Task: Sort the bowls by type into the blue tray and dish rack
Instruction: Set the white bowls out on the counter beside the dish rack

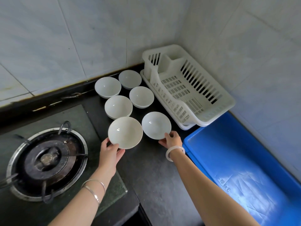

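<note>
Several white bowls stand in two rows on the dark counter. My left hand [112,150] grips the near rim of the front left bowl [125,132], thumb over its edge. My right hand [171,139] pinches the near rim of the front right bowl [156,124]. Behind them are deeper white bowls, the closest ones at the middle left [118,106] and middle right [141,96]. The white plastic dish rack [195,98] sits in the corner with nothing in it. The blue tray [241,160] lies at the right, also holding nothing.
A gas burner [46,162] on a glass hob takes up the left of the counter. Tiled walls close off the back and the right side. The counter's front edge drops away near the bottom centre.
</note>
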The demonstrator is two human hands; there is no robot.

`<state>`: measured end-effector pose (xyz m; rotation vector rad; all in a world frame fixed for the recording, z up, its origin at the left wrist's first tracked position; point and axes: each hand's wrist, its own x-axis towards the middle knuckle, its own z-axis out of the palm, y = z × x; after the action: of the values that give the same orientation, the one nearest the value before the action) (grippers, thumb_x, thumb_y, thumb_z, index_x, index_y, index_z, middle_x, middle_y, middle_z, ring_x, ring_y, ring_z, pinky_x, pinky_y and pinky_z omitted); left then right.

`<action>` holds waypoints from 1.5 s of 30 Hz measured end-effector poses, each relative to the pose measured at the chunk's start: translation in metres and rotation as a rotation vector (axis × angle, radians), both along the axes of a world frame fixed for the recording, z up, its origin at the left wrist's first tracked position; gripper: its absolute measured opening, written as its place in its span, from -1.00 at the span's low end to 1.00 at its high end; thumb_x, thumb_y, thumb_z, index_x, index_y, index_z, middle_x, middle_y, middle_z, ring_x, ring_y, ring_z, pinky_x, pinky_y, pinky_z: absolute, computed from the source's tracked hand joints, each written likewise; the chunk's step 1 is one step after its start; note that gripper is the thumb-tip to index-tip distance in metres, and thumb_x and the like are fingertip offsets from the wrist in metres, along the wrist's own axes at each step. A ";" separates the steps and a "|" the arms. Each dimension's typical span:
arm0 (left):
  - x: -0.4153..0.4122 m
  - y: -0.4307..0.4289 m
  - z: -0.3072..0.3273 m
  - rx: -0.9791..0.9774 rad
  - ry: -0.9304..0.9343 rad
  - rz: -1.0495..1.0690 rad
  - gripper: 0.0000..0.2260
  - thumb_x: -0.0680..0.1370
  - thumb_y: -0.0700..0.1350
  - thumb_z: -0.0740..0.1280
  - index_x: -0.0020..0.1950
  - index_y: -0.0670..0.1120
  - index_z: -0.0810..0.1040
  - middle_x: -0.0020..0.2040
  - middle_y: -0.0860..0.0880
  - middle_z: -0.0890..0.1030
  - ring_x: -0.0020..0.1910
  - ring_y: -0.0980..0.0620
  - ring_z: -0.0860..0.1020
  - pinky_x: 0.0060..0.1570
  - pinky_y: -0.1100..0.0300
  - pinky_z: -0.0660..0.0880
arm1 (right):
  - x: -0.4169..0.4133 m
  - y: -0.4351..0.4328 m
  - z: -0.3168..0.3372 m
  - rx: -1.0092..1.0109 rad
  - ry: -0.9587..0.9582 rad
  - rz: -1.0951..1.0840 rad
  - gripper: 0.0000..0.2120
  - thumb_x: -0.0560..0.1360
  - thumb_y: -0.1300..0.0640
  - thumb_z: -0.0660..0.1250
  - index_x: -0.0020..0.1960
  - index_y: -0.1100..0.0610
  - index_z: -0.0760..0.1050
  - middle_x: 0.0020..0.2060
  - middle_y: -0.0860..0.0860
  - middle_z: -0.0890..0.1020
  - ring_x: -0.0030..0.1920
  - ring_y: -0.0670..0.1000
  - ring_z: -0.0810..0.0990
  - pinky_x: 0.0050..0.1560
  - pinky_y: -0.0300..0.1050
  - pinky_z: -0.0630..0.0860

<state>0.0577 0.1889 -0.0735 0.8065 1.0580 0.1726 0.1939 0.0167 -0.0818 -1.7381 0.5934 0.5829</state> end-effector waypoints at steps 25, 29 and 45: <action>0.006 -0.019 -0.015 0.023 -0.126 0.028 -0.48 0.54 -0.34 0.26 0.43 0.04 0.29 0.33 -0.10 0.39 0.26 -0.07 0.48 0.14 0.12 0.48 | 0.031 0.015 -0.015 0.175 0.027 -0.098 -0.65 0.54 0.29 0.21 0.32 0.22 0.39 -0.05 0.21 0.62 -0.28 0.05 0.66 -0.32 -0.19 0.58; 0.004 -0.020 -0.014 0.052 -0.119 0.025 -0.52 0.53 -0.33 0.27 0.40 0.01 0.33 0.31 -0.10 0.43 0.26 -0.09 0.50 0.13 0.12 0.48 | 0.027 0.015 -0.009 0.161 0.052 -0.037 -0.66 0.57 0.22 0.17 0.33 0.20 0.38 -0.15 0.15 0.64 -0.27 0.02 0.65 -0.35 -0.19 0.54; -0.021 -0.088 0.009 0.415 0.071 -0.347 -0.61 0.58 -0.25 0.22 0.42 -0.16 0.31 0.36 -0.13 0.43 0.14 -0.08 0.53 0.14 0.10 0.50 | -0.026 -0.064 0.043 -0.087 -0.201 0.315 -0.74 0.60 0.07 0.10 0.10 0.09 0.53 -0.11 -0.02 0.66 -0.26 -0.09 0.62 -0.25 -0.25 0.50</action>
<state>0.0367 0.1012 -0.0642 1.3662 0.9432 0.0671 0.1679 -0.0472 -0.0391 -1.9616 0.2070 0.5959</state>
